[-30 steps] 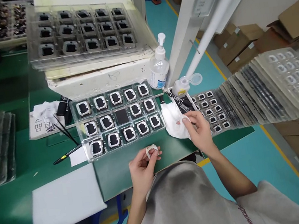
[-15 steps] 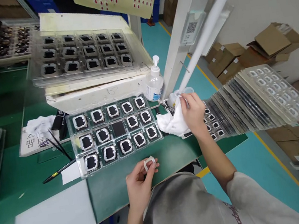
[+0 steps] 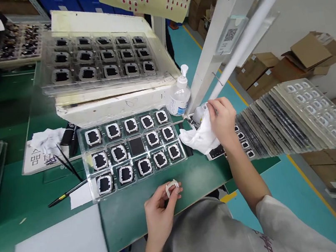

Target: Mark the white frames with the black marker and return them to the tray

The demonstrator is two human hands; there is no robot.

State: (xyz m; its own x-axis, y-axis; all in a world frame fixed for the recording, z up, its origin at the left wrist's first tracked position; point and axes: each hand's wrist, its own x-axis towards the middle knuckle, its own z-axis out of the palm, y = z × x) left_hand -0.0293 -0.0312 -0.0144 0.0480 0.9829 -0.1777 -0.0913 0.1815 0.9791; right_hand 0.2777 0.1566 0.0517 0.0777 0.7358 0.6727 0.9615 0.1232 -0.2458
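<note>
My left hand (image 3: pixel 161 213) holds a small white frame-shaped part (image 3: pixel 171 187) between thumb and fingers, just above the table's front edge. My right hand (image 3: pixel 224 119) is closed on a white cloth (image 3: pixel 200 136), whose loose folds hang down to the left. Behind the cloth a small clear container (image 3: pixel 199 113) is partly hidden. Left of the cloth lies a clear plastic tray (image 3: pixel 137 182) with rows of white-rimmed black square parts (image 3: pixel 144 167). One of its pockets shows a plain dark square (image 3: pixel 136 146) without a white rim.
Behind the tray, a second filled tray (image 3: pixel 101 84) rests on a white box (image 3: pixel 114 107). A pump bottle (image 3: pixel 179 98) stands beside a white post (image 3: pixel 206 65). Tweezers (image 3: pixel 68 166) and a black pen-like tool (image 3: pixel 67 193) lie left. Stacked trays (image 3: pixel 276 120) lean at the right.
The view has shifted slightly, moving most things a little to the right. My right hand, still gripping the cloth, has moved slightly right and up. My left hand keeps the white part.
</note>
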